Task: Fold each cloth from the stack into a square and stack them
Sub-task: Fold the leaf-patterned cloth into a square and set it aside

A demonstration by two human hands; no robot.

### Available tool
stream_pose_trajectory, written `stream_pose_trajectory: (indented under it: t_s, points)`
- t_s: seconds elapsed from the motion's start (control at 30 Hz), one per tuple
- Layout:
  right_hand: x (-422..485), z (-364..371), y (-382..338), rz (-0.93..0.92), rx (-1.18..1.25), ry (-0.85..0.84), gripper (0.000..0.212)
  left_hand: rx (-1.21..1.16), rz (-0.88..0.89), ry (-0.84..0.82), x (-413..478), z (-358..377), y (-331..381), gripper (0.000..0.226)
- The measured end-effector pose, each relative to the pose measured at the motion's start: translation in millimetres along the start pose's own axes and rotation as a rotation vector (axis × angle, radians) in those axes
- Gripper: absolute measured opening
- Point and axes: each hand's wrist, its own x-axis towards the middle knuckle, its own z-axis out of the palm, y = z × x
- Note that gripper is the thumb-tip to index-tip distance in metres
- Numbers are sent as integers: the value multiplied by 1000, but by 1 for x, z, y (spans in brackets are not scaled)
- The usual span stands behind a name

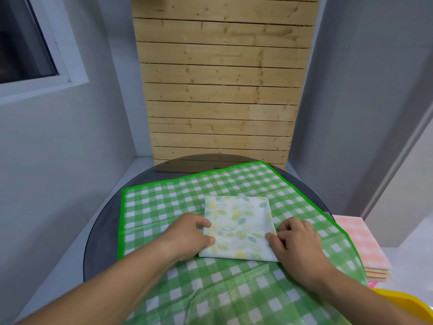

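Nearby right sits a pink stack (358, 240); left hand (192, 233) and right hand (297, 238) each pinch the leaf cloth (239, 221).

Bright, even, diffuse indoor light; shadows faint, soft. Wide-angle lens bows walls and wood slats (220, 90) toward edges. Overall slightly soft. Cloth stack (360, 242) at right washed out; far desk (103, 242) edge reflects slats.
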Motion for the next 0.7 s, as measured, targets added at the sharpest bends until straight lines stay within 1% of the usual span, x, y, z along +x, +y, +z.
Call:
stream_pose_trajectory:
  t_s: [0.07,0.13,0.2,0.23,0.27,0.33,0.37,0.43,0.5,0.53,0.57,0.6,0.63,0.67,0.7]
  points:
    - [0,1,0,-10,6,18,46,83,40,31,-4,2,1,44]
    - [0,3,1,-19,8,39,46,308,101,112,-12,7,2,42]
    - [0,4,2,-37,7,59,45,559,183,229,-18,15,2,45]
    - [1,5,3,-47,1,63,44,610,244,269,-21,19,3,47]
    - [1,6,4,-58,-1,68,44,613,319,275,-22,22,2,49]
    - [1,6,4,-87,6,92,43,614,444,174,-23,29,0,53]
    - [0,7,4,-96,2,101,42,634,462,102,-22,33,-2,54]
    - [-1,8,3,-95,-20,101,39,654,426,18,-19,41,-9,58]
    - [-1,4,0,-62,-25,112,27,676,384,-2,-16,45,-14,64]
    - [0,2,-3,-51,-37,132,24,700,373,-9,-15,46,-15,65]
    - [1,1,-7,-67,-78,161,36,730,365,-15,-14,47,-15,66]
    - [1,1,-14,-131,-118,184,52,758,360,-17,-13,47,-14,66]
    - [0,2,-24,-226,-147,177,61,779,356,-13,-13,48,-12,66]
    - [-3,4,-36,-324,-157,128,63,789,352,-8,-13,48,-11,66]
    - [-6,8,-47,-380,-159,39,66,793,347,-7,-14,48,-10,66]
